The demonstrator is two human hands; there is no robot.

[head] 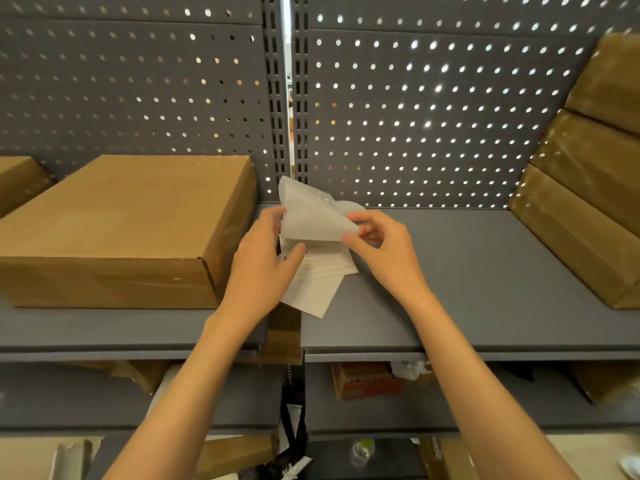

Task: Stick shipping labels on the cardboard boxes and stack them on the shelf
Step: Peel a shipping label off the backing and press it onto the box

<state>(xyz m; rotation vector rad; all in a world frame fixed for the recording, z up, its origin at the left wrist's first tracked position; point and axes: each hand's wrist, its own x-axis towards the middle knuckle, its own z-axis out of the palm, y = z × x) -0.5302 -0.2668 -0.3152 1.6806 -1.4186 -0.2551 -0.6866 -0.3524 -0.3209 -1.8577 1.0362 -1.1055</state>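
label sheet [317,216] pinched between both hands' fingers [349,241]

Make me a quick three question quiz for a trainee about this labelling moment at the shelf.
1. True or false: the large cardboard box on the grey shelf already shows a shipping label on its top.
2. What does the right hand pinch?
A. the curled-up sheet
B. a tape roll
C. a box flap
3. Fill in: the stack of three boxes stands at the shelf's ____ end.

Key
1. False: its top is bare.
2. A. The right hand pinches the sheet's lifted edge, while the left hand holds the label sheets underneath.
3. Right.
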